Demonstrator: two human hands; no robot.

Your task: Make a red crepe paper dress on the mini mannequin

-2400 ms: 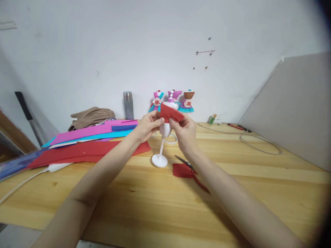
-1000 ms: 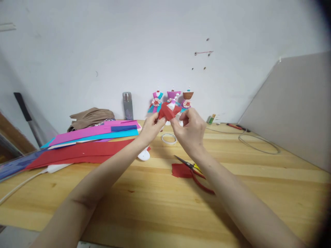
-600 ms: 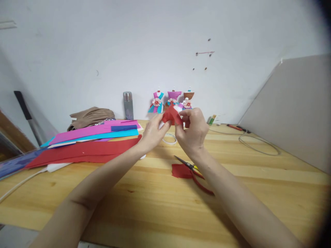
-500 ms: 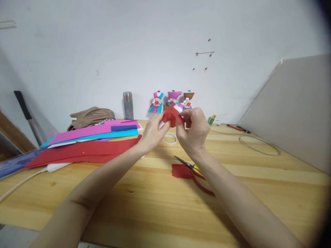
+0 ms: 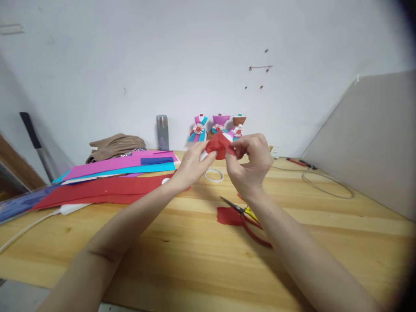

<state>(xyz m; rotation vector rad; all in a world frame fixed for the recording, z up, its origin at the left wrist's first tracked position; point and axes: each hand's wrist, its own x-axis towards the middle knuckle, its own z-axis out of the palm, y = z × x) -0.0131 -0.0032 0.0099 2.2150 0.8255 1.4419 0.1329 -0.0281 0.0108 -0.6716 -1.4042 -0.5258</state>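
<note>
We hold the red paper piece (image 5: 218,145) up off the wooden table (image 5: 195,260), at 12 o'clock from the middle of our view, in front of the 3 dressed paper figures (image 5: 220,126) by the wall. Our left hand (image 5: 191,164) pinches its left edge between thumb and forefinger. Our right hand (image 5: 251,167) is closed on its right side, with the fingers curled over the top. A bit of a white form (image 5: 229,138) shows under the paper; most of it is hidden.

We judge the step in hand to be shaping the red paper around that form. The next move, as we see it, calls for firm pinches on both sides so the wrap does not spring open, and for something to fix the overlap. The tape ring (image 5: 213,175) lies at 6 o'clock of the hands. The scissors (image 5: 242,211) and a red scrap (image 5: 227,215) lie at 5 o'clock, nearer to us.
</note>
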